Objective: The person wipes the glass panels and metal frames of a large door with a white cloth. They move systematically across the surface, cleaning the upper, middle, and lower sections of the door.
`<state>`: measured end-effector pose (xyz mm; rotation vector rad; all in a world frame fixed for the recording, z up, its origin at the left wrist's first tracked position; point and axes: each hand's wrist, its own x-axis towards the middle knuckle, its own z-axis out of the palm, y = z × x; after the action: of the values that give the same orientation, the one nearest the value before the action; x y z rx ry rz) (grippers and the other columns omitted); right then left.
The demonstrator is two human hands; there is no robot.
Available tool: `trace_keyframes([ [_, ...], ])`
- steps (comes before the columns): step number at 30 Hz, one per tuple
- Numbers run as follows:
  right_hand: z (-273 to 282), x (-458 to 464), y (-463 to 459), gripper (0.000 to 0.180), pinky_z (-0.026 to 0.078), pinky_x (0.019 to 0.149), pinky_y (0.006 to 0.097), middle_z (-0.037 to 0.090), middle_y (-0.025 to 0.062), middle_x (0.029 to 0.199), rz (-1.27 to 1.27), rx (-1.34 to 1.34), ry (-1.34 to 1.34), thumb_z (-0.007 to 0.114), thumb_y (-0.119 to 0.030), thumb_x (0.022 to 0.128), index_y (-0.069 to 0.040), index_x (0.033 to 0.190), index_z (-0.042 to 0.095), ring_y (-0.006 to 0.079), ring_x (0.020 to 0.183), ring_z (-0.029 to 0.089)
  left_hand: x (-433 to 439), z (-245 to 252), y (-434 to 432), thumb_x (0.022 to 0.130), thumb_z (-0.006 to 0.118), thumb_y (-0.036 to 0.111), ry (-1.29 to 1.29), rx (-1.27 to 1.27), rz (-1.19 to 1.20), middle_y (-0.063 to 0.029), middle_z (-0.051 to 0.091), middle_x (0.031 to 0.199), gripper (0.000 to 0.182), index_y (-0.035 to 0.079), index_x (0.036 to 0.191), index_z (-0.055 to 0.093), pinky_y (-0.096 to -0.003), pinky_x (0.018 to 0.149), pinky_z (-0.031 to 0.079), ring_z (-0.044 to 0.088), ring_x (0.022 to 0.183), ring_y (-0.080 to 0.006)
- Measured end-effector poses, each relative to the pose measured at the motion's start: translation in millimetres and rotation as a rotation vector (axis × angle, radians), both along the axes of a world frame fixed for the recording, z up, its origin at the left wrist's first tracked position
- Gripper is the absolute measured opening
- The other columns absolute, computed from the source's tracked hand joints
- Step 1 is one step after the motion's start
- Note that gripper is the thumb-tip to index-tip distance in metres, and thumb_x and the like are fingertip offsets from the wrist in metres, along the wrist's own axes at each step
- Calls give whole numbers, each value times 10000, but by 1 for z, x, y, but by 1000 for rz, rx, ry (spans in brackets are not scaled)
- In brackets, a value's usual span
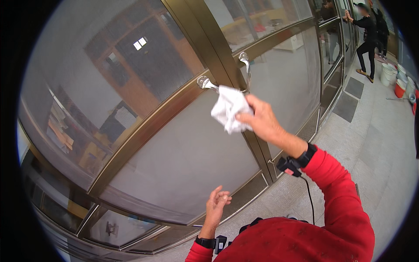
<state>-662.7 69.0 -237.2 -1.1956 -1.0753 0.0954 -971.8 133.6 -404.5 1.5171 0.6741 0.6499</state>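
My right hand (264, 119) is closed around a bunched white cloth (230, 109), which covers the lower end of a chrome door handle (205, 83) on the left leaf of a metal-framed glass door. A second chrome handle (248, 70) stands on the right leaf, just above my hand. Low in front of me, my left hand (216, 203) holds nothing; its fingers are loosely bent and apart, near the lower glass pane (186, 160). Whether the cloth touches the handle or only hides part of it, I cannot tell.
A small bolt (271, 161) sits low on the door frame. At the upper right a person in black (368, 31) stands with hands on the glazing, another person behind. White buckets (387, 75) and an orange-red bucket (399, 88) stand on the floor beside dark mats (345, 106).
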Motion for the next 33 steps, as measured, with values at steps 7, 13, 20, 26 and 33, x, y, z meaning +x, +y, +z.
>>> trace_keyframes([
  [7, 162, 57, 55, 225, 507, 785, 435, 614, 165, 973, -593, 582, -570, 699, -89, 814, -42, 1022, 629, 360, 903, 620, -59, -64, 1, 985, 622, 106, 366, -92, 66, -137, 682, 1137, 434, -21, 1381, 498, -320, 815, 566, 683, 956, -200],
  [13, 90, 50, 78, 298, 518, 776, 475, 586, 161, 959, -462, 488, -640, 601, 98, 757, -59, 1010, 616, 391, 925, 603, -94, -97, -14, 968, 636, 111, 395, -114, 176, -113, 692, 1085, 451, -20, 1379, 504, -313, 778, 558, 682, 936, -186],
  [20, 22, 48, 54, 328, 495, 744, 477, 557, 162, 957, -444, 173, -723, 625, 115, 727, -32, 1015, 568, 392, 908, 586, -98, -114, -23, 952, 646, 113, 578, -4, 61, -102, 712, 1027, 414, -17, 1335, 555, -309, 808, 556, 690, 909, -173],
  [26, 133, 91, 47, 246, 478, 741, 512, 550, 211, 966, -642, 551, -719, 609, 22, 807, -20, 1041, 547, 443, 880, 579, -92, -117, -20, 955, 665, 124, 516, 100, -6, -103, 725, 1005, 375, -13, 1297, 594, -302, 835, 555, 693, 901, -164],
  [33, 110, 71, 72, 236, 550, 748, 487, 580, 174, 995, -712, 219, -703, 627, 34, 813, -45, 1025, 560, 395, 928, 623, -102, -119, -22, 939, 700, 138, 533, 191, 35, -121, 736, 1007, 383, 10, 1288, 608, -308, 812, 562, 703, 914, -172],
])
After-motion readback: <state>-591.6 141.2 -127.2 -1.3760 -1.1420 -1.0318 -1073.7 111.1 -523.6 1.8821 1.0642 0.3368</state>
